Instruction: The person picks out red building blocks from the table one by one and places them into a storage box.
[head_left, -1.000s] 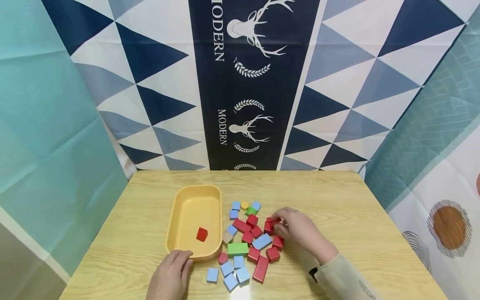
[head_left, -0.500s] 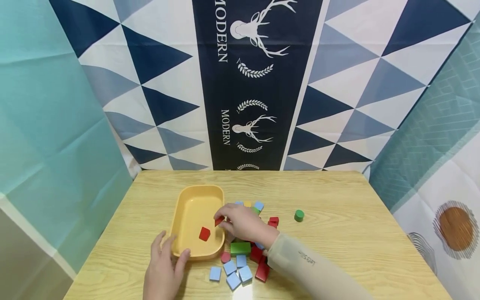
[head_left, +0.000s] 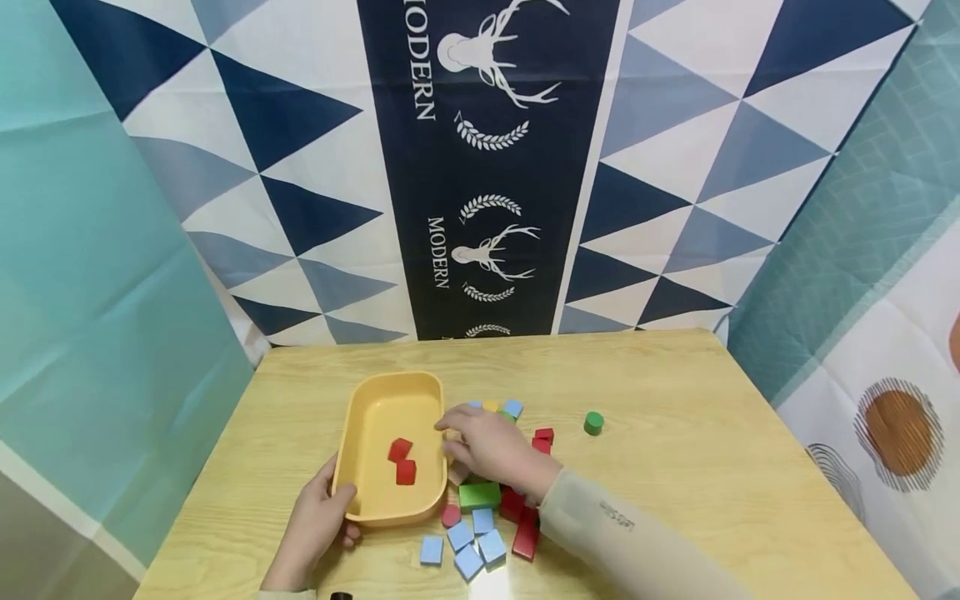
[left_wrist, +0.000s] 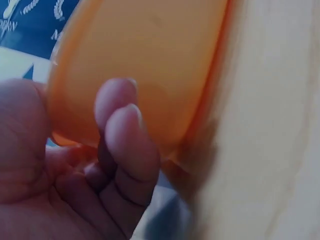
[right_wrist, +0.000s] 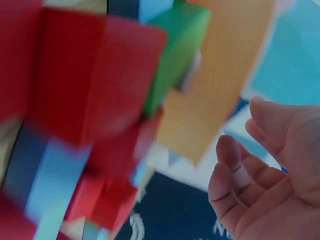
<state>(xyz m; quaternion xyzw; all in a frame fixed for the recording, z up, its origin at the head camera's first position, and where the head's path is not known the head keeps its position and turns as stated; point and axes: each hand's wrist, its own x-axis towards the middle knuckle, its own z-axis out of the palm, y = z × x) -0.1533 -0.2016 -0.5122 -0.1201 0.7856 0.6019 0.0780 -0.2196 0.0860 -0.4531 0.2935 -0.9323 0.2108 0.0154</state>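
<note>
My left hand (head_left: 318,512) holds the near left corner of a yellow plastic tub (head_left: 397,408), its thumb over the rim. In the left wrist view, curled fingers lie by the tub's corner. Two red blocks (head_left: 406,472) lie touching or nearly so inside the tub. My right hand (head_left: 491,446) hovers at the tub's right rim, fingers loosely bent with nothing between them, as the right wrist view also shows. Beneath and around it is a pile of toy blocks, partly hidden: a green block (head_left: 480,497), red blocks (head_left: 527,533) and a pale wooden one (head_left: 458,474).
Several light blue cubes (head_left: 461,536) lie near the front of the table, with a red round block (head_left: 451,515) by the tub. A green cylinder (head_left: 594,423) stands apart at the right. Behind the wooden table (head_left: 660,467) hangs a patterned cloth (head_left: 487,167).
The right hand took a red block from the pile over to the tub and released it there beside the first one. The left hand went from open beside the tub to gripping its corner.
</note>
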